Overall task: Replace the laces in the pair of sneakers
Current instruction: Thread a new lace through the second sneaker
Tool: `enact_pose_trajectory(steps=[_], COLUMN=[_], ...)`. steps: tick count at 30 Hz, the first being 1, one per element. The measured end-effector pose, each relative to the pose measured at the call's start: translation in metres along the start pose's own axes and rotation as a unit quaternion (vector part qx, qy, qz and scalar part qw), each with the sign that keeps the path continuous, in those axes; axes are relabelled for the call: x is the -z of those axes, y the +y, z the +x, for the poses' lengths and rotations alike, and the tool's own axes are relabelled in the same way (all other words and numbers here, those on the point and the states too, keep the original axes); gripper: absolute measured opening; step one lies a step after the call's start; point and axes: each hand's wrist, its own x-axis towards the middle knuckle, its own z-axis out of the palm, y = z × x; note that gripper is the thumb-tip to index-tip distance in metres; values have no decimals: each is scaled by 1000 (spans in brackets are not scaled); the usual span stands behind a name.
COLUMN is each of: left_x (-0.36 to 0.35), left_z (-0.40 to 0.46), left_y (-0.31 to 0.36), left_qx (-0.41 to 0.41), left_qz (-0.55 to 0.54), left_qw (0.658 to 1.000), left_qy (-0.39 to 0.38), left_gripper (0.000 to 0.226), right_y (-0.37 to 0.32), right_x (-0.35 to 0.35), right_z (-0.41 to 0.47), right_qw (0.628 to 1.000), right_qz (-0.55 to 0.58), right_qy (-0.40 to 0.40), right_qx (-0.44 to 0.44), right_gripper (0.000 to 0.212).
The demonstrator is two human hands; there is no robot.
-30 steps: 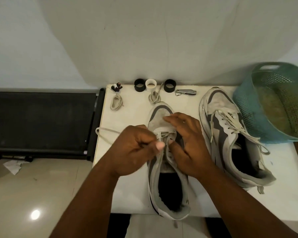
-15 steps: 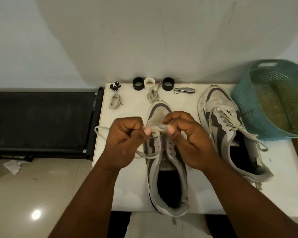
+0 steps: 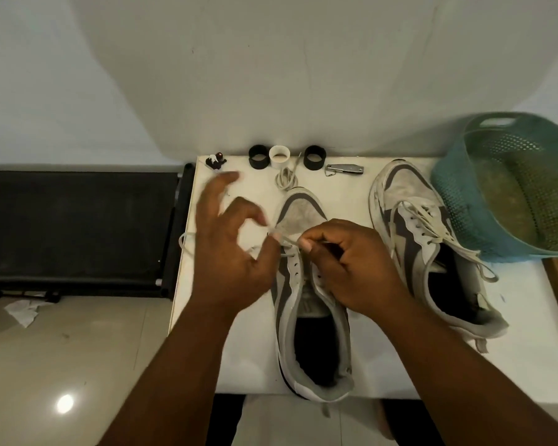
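head view: lacing the near sneaker (image 3: 313,304) at table centre.
right hand (image 3: 351,265) pinches the lace (image 3: 289,241); left hand (image 3: 229,249) fingers spread, motion-blurred. lace looks limp, light: grip near tip. laced sneaker (image 3: 432,252) beyond.

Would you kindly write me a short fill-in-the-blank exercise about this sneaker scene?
1. The right hand pinches a ____ over the middle sneaker.
2. The other sneaker lies beside a ____ basket.
3. Between two black rings stands a ____ ring.

Missing words: lace; teal; white
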Motion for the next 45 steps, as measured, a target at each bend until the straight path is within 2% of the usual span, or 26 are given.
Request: enact_pose_trajectory(steps=[2,4,7,10,12,15,17,20,24,26,28,31,34,37,41,45], left_x=[-7,-11,-14,-13,-14,-15,-14,-15,-16,-17,-18,-19,-22,-26,-36,-43], left_z=[0,-2,-2,1,0,1,1,0,0,0,-1,-3,-4,-7,-12,-17], left_y=[13,19,15,7,4,5,2,-4,-1,0,1,2,2,4,8,11], left_qx=[-31,-15,1,26,30,33,44,60,100,120,127,125,128,126,92,71], left_qz=[-129,-164,-160,-186,-184,-178,-146,-86,-143,-167,-175,-183,-176,-159,-130,-108], left_qw=[985,971,976,973,973,974,978,983,977,971,966,961,960,964,976,986], left_qy=[-114,-172,-145,-136,-135,-138,-142,-151,-122,-125,-141,-164,-177,-172,-150,-106], left_gripper=[27,35,38,31,23,18,14,11,7,3,9,18,18,22,18,10], right_y=[1,2,0,-4,-6,-10,-11,-9,-21,-27,-29,-31,-24,-10,-2,-2], right_x=[-1,2,4,2,3,6,7,11,14,13,12,12,14,16,14,14], right_z=[-1,-1,-2,-5,-5,-5,-5,-10,-20,-22,-22,-21,-22,-20,-20,-19], right_qw=[1000,1000,1000,993,983,971,969,983,977,966,954,939,959,967,959,949], right_qz=[-20,1,25,79,119,180,185,85,-120,-178,-229,-291,-226,-102,32,106], right_qy=[-1,-12,-13,62,100,91,89,49,-107,-132,-131,-107,-48,8,38,44], right_qx=[21,26,14,-56,-99,-126,-138,-156,-142,-131,-139,-149,-167,-235,-279,-294], right_gripper=[15,21,22,8,10,10,17,30,57,65,63,43,36,12,9,11])
